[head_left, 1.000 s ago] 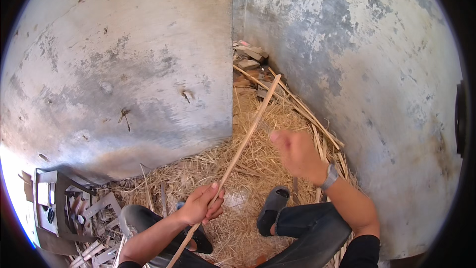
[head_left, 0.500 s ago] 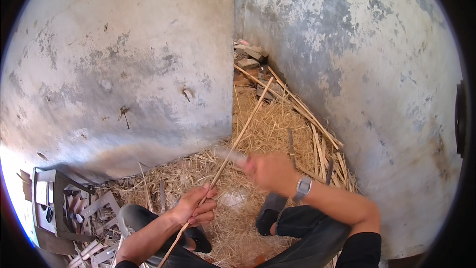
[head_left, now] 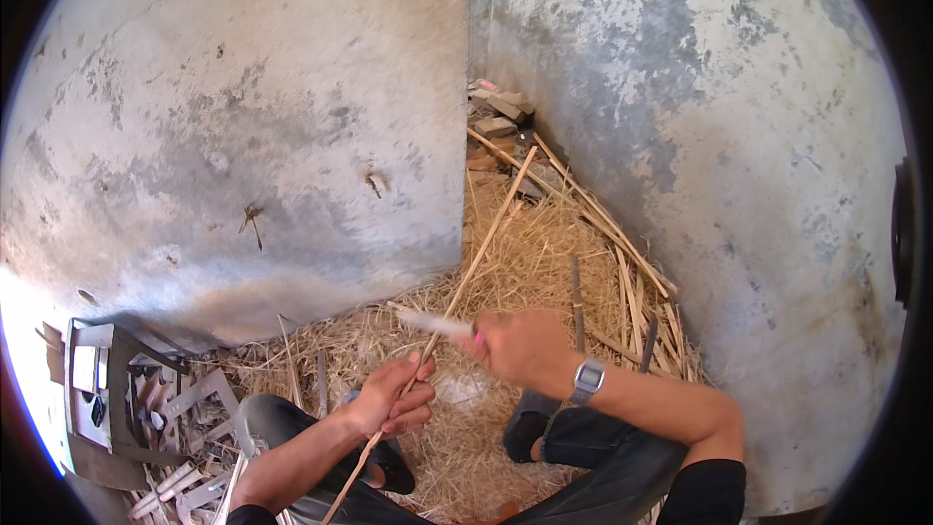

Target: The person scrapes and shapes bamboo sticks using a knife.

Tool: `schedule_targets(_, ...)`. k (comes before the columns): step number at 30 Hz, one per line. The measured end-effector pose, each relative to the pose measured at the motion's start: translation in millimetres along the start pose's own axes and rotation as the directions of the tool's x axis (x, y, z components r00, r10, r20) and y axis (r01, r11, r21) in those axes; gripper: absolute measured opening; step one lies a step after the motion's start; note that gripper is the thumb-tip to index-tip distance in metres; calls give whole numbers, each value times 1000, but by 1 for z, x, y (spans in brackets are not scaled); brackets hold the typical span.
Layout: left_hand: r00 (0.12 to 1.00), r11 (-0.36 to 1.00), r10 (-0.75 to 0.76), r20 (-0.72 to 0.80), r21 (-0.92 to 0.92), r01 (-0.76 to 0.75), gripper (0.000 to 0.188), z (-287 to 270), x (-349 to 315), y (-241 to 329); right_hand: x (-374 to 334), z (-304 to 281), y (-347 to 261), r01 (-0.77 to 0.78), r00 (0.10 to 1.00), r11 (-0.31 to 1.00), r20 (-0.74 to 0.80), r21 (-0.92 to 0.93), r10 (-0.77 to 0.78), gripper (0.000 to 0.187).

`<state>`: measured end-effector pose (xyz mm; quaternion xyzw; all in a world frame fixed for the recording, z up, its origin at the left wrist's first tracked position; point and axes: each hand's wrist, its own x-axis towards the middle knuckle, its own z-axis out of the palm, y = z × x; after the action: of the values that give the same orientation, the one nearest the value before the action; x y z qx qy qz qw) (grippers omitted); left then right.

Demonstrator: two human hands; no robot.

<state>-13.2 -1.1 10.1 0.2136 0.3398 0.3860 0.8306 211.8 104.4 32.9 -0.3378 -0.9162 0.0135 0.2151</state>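
Note:
A long, thin strip of pale split wood point(head_left: 492, 230) slants from beside my left knee up toward the far corner. My left hand point(head_left: 394, 401) is closed around its lower part, fingers curled and thumb on top. In my right hand point(head_left: 528, 348), closed, is a knife point(head_left: 434, 322) with a bit of pink showing at its handle. Its pale blade is smeared by motion and lies across the strip just above my left hand. Whether the edge touches the wood, I cannot tell.
Shavings point(head_left: 525, 253) cover the floor between my legs and up to the corner. Long strips point(head_left: 622, 243) lean along the right wall point(head_left: 777, 185); broken bricks point(head_left: 501, 107) lie in the corner. A dark metal frame point(head_left: 121, 379) and scraps stand at left, beside a pale panel point(head_left: 292, 136).
The knife and my right hand have shifted slightly down along the strip, nearer my left hand. My left hand still grips the strip in about the same spot. The whole view has shifted a little.

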Motion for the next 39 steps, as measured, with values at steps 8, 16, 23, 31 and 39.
schedule_targets(8, 993, 998, -14, 119, -57, 21, 38, -4, -5, -15, -4, -7, 19, -46, 998, 991, 38, 125, 42, 56)
schedule_targets(16, 996, 999, -24, 85, 41, 20, 40, -5, -6, -6, -1, -9, 23, -37, 999, 999, 1, 26, 37, 60)
schedule_targets(23, 993, 997, -59, 102, 55, 53, 40, -6, -9, -13, 8, -9, 68, -196, 980, 981, -26, 2, 196, 58)
schedule_targets(31, 991, 994, -10, 131, 111, -4, 41, -6, -6, 1, -20, -23, 235, -620, 767, 785, -213, -6, 604, 56)
schedule_targets(39, 980, 957, 80, 185, 259, -127, 41, 0, -5, -5, 4, -75, 144, -337, 687, 583, -231, 739, 689, 49)
